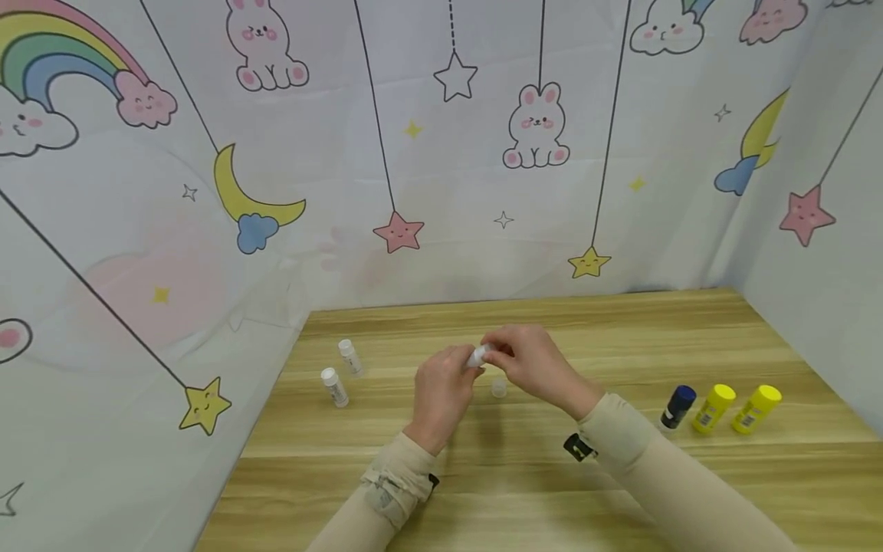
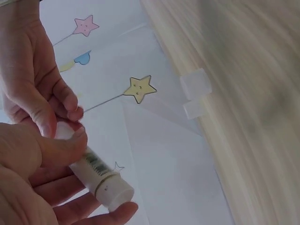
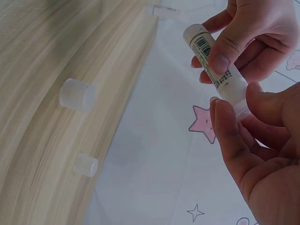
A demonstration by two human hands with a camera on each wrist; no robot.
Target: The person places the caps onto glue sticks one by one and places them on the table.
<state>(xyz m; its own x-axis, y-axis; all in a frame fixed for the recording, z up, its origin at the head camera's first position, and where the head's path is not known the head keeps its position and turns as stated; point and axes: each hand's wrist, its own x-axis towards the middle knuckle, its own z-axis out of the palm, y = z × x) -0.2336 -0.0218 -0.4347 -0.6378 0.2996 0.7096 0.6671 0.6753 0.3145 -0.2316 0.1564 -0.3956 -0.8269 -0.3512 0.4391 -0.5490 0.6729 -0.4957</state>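
Left of the larger clear cap (image 3: 77, 95), two white tubes (image 1: 335, 388) are standing. Above and left of that cap, the left hand (image 1: 443, 389) is curling round a white stick (image 1: 479, 356), probably light, stiff and slightly slick (mid-barrel is likely offering the surest hold). Above and right, the right hand (image 1: 527, 364) is pinching one end. Farther right, a navy tube (image 1: 678, 406) and two yellow tubes (image 1: 713, 409) are standing.

Wood-grain table (image 1: 510, 491), white cartoon-print cloth (image 1: 462, 169)
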